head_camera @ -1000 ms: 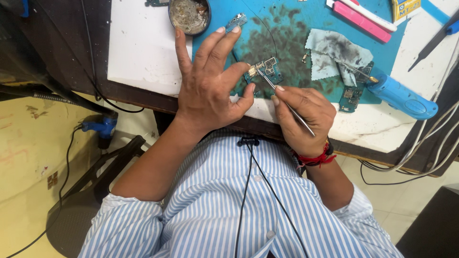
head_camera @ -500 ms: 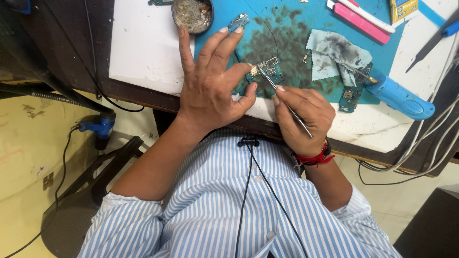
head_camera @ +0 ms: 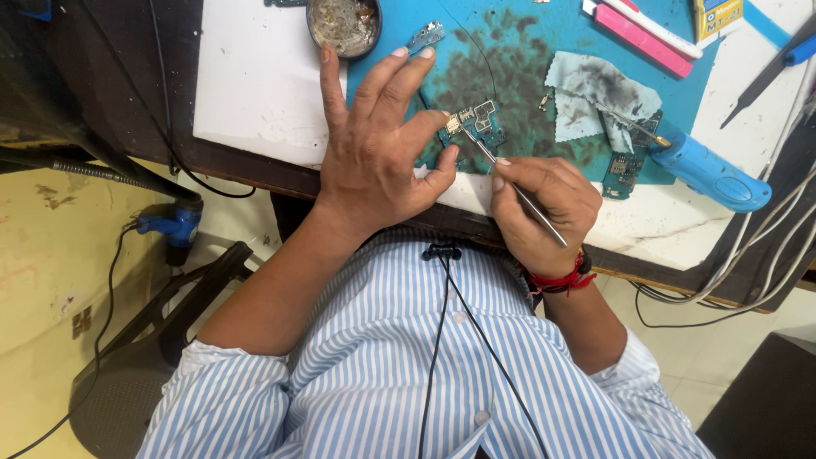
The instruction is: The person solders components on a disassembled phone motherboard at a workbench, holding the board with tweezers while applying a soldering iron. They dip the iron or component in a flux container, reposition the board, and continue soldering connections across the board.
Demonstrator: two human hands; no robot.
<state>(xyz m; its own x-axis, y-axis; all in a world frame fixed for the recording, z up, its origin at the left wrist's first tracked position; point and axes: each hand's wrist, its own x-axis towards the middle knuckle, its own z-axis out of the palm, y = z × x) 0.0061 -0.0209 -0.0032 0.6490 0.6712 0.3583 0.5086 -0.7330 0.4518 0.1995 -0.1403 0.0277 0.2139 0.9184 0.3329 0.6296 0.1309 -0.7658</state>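
Note:
A small blue circuit board (head_camera: 478, 124) lies on a stained teal work mat (head_camera: 518, 51). My left hand (head_camera: 378, 144) rests flat on the mat, fingers spread, with the index fingertip pressing on the board's left edge. My right hand (head_camera: 540, 208) pinches metal tweezers (head_camera: 510, 178), and their tips touch the board's lower side. A red thread band circles my right wrist.
A round tin of dirty flux (head_camera: 343, 24) stands at the mat's top left. A stained cloth (head_camera: 595, 89), a second small board (head_camera: 625, 170), a blue soldering tool (head_camera: 710, 174) and a pink flat tool (head_camera: 642, 30) lie to the right. Cables (head_camera: 748, 255) hang off the table's right edge.
Both hands hold nearly the same pose; the tweezers' tips have shifted only slightly on the board.

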